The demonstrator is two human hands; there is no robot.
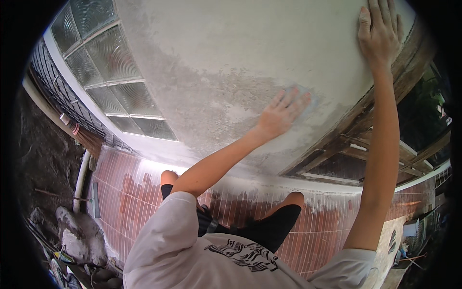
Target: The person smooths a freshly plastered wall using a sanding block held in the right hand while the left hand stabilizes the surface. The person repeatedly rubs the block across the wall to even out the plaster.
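- Pad (pixel 313 102), pale blue and blurred, under the left hand (pixel 280 114) and against the wall (pixel 269 38), with an edge just past the fingertips
- On the left, outstretched fingers, slightly apart, over the pad; firmness of hold too blurred to tell
- On the right, straight fingers of the right hand (pixel 381 33), empty, flat against the wall, cut off by the upper edge
- Left of the left fingers, a rough, darker grey patch (pixel 236 89)
- Farther left of them, glass blocks (pixel 108 54) and, lower, a broom (pixel 90 139)
- Right of the left fingers, a weathered wooden frame (pixel 357 113)
- Well below them, reddish tiles (pixel 137 204), partly whitened
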